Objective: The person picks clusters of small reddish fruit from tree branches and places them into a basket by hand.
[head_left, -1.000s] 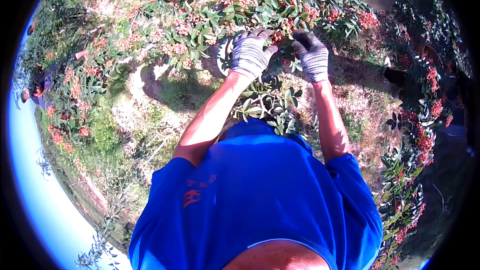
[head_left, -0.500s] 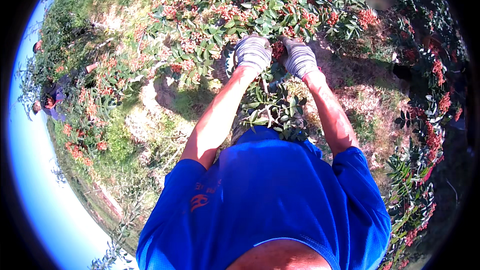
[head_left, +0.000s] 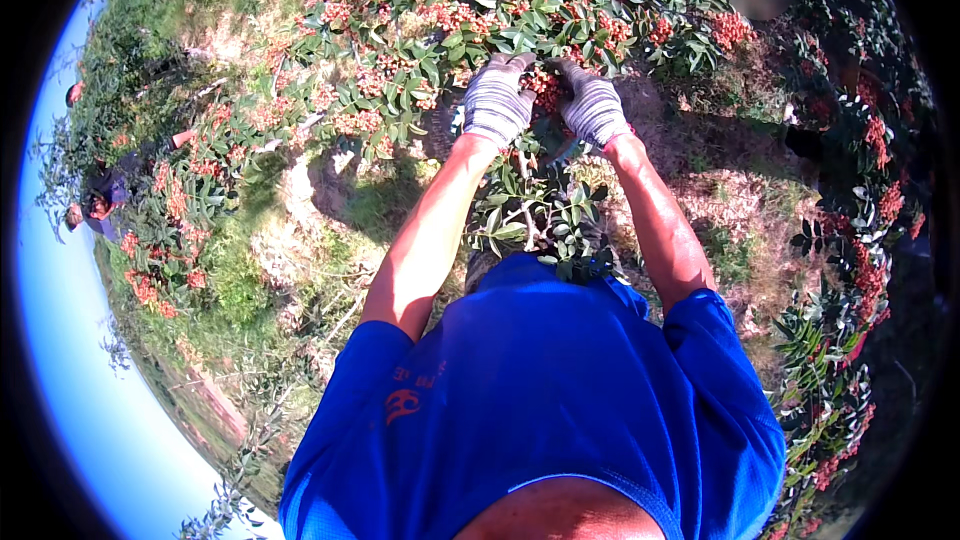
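View: looking down from the head of a person in a blue shirt [head_left: 540,400], both bare forearms reaching up the picture into a shrub.

Left hand [head_left: 495,100]: in a grey knit glove, at about 12 o'clock from the shirt. Its fingers [head_left: 510,64] are curled forward into the foliage and bent over the left side of a berry cluster. I cannot tell whether they actually pinch anything.

Right hand [head_left: 593,105]: in a matching grey glove, just beside the left hand at its 3 o'clock. Its fingers [head_left: 572,70] curl inward toward the same cluster. The grip is hidden by leaves and by the glove.

Berry cluster [head_left: 541,86]: a small bunch of red berries lying between the two hands, touching or nearly touching the fingertips on both sides. It sits at 3 o'clock of the left fingers and 9 o'clock of the right fingers.

Shrub [head_left: 520,0]: green leaves with many red berry bunches, spreading across the top from 10 o'clock to 2 o'clock beyond the hands.

Leafy branch [head_left: 530,215]: green leaves below the hands, between the two forearms, at 6 o'clock of the cluster.

Ground [head_left: 330,200]: dry grass and bare patches in sun and shadow, at 9 o'clock of the left forearm.

Other people [head_left: 95,205]: small figures far off at the left edge, among more red-berried bushes, well apart from the hands.
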`<act>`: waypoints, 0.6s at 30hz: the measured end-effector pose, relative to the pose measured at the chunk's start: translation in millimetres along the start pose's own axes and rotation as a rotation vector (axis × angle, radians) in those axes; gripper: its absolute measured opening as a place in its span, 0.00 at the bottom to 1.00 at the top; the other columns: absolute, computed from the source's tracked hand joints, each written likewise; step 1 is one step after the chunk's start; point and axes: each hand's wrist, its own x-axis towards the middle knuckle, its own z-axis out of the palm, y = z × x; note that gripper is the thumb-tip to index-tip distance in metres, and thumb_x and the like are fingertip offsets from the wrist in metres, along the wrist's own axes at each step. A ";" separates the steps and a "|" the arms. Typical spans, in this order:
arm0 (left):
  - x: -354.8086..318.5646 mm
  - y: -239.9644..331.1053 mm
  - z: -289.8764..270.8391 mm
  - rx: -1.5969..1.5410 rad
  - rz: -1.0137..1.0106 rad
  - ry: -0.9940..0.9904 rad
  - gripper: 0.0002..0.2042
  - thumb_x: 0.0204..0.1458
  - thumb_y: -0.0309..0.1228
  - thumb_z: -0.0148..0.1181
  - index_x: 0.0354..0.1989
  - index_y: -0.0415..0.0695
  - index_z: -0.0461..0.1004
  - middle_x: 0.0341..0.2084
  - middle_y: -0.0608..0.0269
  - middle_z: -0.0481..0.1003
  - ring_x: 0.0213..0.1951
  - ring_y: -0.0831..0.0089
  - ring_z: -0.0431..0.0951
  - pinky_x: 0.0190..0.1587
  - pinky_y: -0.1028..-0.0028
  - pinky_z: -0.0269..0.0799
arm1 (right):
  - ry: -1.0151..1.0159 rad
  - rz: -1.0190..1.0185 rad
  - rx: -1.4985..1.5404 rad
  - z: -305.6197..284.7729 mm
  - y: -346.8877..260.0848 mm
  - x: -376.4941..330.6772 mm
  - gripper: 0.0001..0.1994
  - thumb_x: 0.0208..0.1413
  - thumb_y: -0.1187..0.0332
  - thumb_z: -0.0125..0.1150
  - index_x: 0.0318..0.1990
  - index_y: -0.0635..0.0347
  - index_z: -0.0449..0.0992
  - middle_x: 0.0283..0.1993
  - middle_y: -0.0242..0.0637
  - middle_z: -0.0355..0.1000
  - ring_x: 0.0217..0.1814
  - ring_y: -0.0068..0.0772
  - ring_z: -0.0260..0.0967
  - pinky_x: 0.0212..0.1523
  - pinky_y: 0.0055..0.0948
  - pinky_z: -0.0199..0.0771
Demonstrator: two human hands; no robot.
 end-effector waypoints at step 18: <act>20.6 -9.8 -1.1 -0.320 0.024 -0.049 0.14 0.44 0.26 0.68 0.42 0.42 0.78 0.39 0.53 0.79 0.43 0.61 0.78 0.49 0.68 0.72 | -0.003 -0.145 0.562 11.6 7.7 11.2 0.25 0.47 0.79 0.57 0.57 0.58 0.70 0.50 0.47 0.77 0.54 0.40 0.75 0.54 0.31 0.74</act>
